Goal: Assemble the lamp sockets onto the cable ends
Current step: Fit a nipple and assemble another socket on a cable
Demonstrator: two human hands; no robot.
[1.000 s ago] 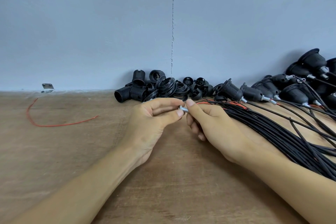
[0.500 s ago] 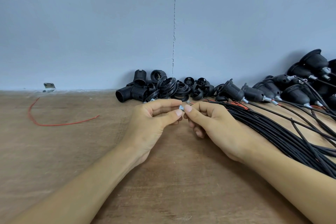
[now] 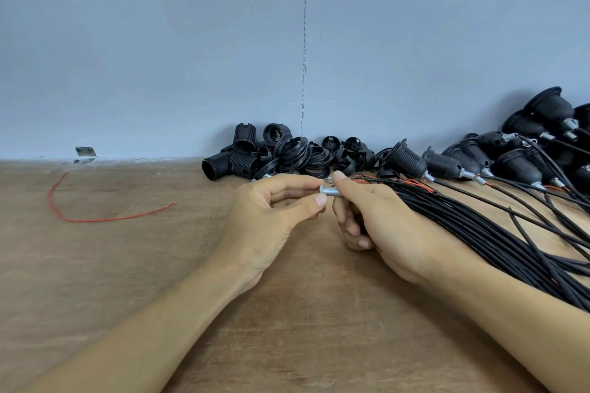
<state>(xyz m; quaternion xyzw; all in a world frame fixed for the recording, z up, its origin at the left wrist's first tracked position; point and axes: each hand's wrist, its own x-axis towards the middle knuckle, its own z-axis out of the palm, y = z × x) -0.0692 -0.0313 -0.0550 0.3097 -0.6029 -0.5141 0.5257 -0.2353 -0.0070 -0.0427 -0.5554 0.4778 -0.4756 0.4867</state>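
Note:
Both hands meet at the middle of the wooden table (image 3: 159, 265). My left hand (image 3: 271, 217) and my right hand (image 3: 376, 220) pinch a small threaded metal tube (image 3: 329, 191) between thumbs and forefingers, one at each end. A thick bundle of black cables (image 3: 479, 230) runs from under my right hand to the lower right. Loose black socket shells and rings (image 3: 271, 156) lie heaped against the wall behind my hands. Sockets fitted on cable ends (image 3: 510, 163) are piled at the right.
A loose red wire (image 3: 95, 217) curves on the table at the left. A small metal bracket (image 3: 85, 153) sits where the table meets the blue-grey wall (image 3: 159, 57). Red wire tips (image 3: 415, 183) poke out of the bundle.
The metal tube shows more between my fingertips than half a second ago. Both hands have stayed at the same spot, fingers shifting slightly on the tube.

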